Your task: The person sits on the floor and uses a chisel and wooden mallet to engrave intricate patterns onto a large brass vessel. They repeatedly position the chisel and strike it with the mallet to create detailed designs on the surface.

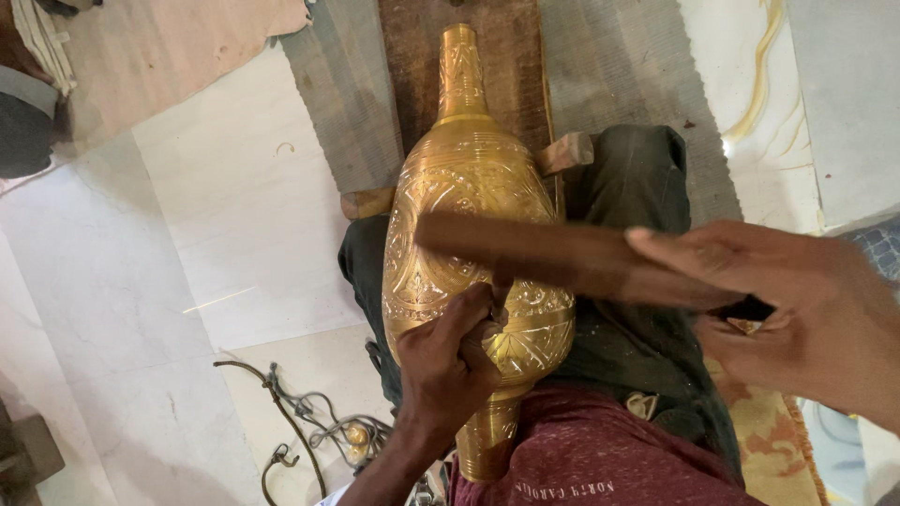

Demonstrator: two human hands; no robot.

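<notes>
Both hands are at work over a brass vase (469, 197) that lies on its side along the person's lap. Left hand (448, 361) is bunched into a fist pressed against the lower belly of the vase, fingers curled tight round something small; what it grips is hidden inside the fist. Right hand (797, 305) is closed round one end of a flat wooden stick (553, 251), which reaches leftward across the vase's widest part, its far end over the engraved surface just above the left fist. Whether the stick touches the metal cannot be told.

Engraved patterns cover the vase, and its narrow neck points away from the person, over a dark wooden board (412, 66). Its belly sits on a dark cloth (637, 178), with a wooden block (567, 152) beside its shoulder. Its foot end rests by a maroon shirt (591, 450). Left of the lap, on the pale floor (122, 281), lies a tangle of cables (309, 422).
</notes>
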